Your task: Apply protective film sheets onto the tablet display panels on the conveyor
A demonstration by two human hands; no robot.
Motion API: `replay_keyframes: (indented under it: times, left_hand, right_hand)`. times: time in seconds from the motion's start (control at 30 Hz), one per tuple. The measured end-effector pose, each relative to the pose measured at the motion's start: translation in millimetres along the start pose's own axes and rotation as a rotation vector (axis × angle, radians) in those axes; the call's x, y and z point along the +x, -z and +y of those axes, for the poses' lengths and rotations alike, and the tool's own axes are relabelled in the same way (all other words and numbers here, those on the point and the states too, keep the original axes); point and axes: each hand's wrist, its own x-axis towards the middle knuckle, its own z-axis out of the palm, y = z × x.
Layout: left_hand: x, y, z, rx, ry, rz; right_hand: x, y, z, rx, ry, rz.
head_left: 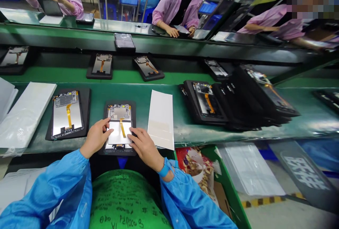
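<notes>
A tablet (129, 116) lies with its circuit board and orange ribbon cable (122, 128) exposed, on a dark pad at the bench's front edge. Over its lower half is a flat white rectangular piece (114, 135), with the cable running across it. My left hand (96, 138) has thumb and fingers bent at the piece's left edge; a thin pale tip shows near its fingertips, too small to name. On the right edge rest the bent fingers of my right hand (145, 146). Together my hands grip the piece from both sides.
Another opened tablet (67, 114) lies to the left beside a white stack (29, 110). A white sheet (160, 119) is at right, then stacked black pads with tablets (235, 98). More tablets (102, 65) sit on the green line behind. Co-workers in pink (177, 6) work opposite.
</notes>
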Motion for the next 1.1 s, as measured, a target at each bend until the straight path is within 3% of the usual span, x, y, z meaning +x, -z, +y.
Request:
replay_keyframes:
  times: [0.63, 0.9, 1.1]
  left_hand:
    - [1.8, 3.2, 1.3, 0.104, -0.096, -0.072]
    - [1.5, 1.0, 4.4, -0.032, 0.069, -0.052]
    - [2.8, 1.6, 3.1, -0.049, 0.065, -0.053]
  right_hand:
    - [1.4, 1.3, -5.2, -0.102, -0.001, -0.008]
    - [1.7, 0.0, -3.7, -0.120, 0.015, 0.001]
    - [1.7, -0.1, -5.4, -0.140, 0.011, -0.002]
